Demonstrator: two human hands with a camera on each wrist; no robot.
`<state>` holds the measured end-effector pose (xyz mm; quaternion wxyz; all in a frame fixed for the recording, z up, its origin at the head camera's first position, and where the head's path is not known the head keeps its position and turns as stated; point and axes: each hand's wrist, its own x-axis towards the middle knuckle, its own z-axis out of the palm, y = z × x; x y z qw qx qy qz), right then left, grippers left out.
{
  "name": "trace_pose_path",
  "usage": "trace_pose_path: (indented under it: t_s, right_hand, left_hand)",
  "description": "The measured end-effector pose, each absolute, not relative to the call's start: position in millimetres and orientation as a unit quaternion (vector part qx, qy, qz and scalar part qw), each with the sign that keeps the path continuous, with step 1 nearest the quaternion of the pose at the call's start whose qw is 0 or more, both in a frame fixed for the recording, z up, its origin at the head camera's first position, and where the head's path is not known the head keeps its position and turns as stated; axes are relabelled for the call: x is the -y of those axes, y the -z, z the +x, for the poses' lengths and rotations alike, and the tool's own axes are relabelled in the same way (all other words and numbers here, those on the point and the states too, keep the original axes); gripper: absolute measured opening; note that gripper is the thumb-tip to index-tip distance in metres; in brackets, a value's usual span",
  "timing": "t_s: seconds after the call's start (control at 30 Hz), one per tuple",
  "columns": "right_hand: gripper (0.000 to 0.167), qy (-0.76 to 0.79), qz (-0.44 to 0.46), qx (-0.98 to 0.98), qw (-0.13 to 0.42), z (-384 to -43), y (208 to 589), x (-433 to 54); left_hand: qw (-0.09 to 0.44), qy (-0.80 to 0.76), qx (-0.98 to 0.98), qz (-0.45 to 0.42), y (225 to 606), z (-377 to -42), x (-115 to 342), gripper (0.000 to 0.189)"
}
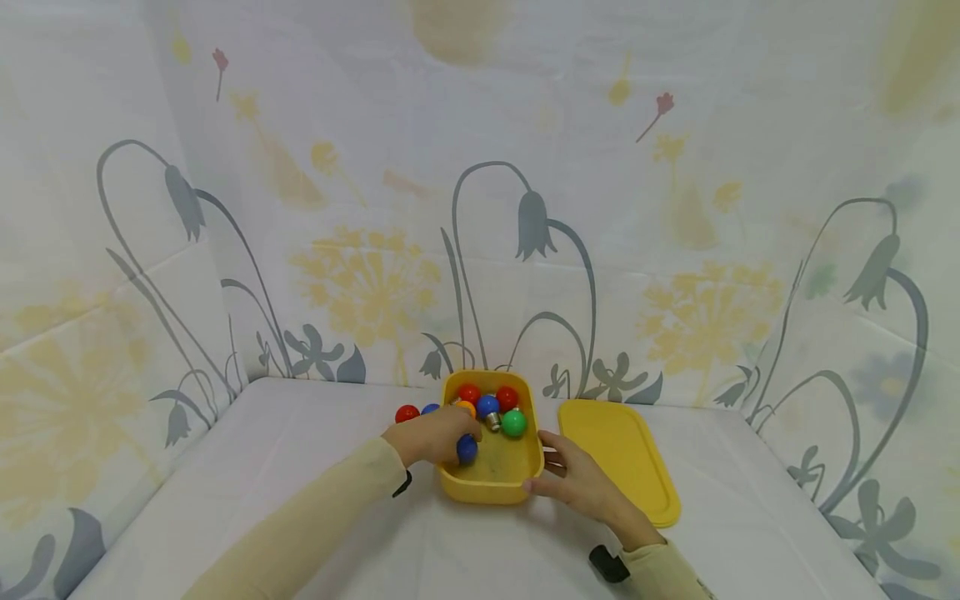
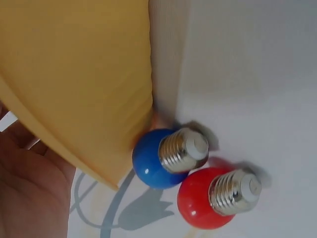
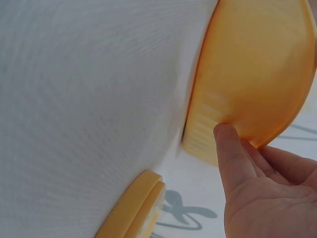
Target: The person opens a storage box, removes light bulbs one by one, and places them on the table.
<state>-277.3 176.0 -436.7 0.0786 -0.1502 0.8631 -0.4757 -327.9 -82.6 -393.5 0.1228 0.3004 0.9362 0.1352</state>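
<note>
Head view is evenly lit, moderately bright, a bit soft; wide-angle stretch toward the edges. Light direction hard to tell. Faint, diffuse shadows on white tablecloth (image 1: 420, 542) near yellow container (image 1: 487, 493). Wrist views are dimmer, greyish, slightly blurry. Left wrist: small glare spot on blue bulb (image 2: 152, 157), soft shadows beside it and red bulb (image 2: 204, 201).
</note>
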Motion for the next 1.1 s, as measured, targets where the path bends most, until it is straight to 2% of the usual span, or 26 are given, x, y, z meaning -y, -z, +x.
trace_pose_path:
  t_s: [0.63, 1.1]
  right_hand:
    - [0.087, 0.474, -0.157, -0.863, 0.078, -279, 438, -176]
    - [0.088, 0.474, -0.155, -0.863, 0.083, -279, 439, -177]
  left_hand:
    - [0.116, -0.148, -0.935, 0.302, 402, -329, 78, 0.045]
    - [0.078, -0.174, -0.926, 0.324, 389, -327, 83, 0.040]
